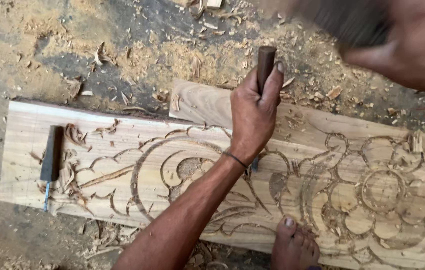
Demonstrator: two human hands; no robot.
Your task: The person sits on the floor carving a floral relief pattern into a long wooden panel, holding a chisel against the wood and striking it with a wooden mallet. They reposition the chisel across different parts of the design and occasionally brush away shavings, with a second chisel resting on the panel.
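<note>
Sawdust and curled shavings are covering the bare ground (122,65), and a long pale plank (32,150) is lying flat on it, carved with scrolling leaves and round flower shapes. The left hand (255,112) is gripping the dark handle of 1 chisel (266,62), its fingers (272,92) wrapped tight around the shaft and holding it nearly upright, the blade hidden behind the wrist where it is meeting the carved line. The right hand (412,42) is blurring at the top edge around a dark mallet-like thing (347,20); I cannot tell how its fingers are closing. 1 bare foot (295,245) is pressing on the plank's near edge. A 2nd chisel (51,157) is resting on the plank's left end among chips. For a clean cut, I judge that the chisel is needing a steady angle, square blows on its head, and the foot staying firm.
</note>
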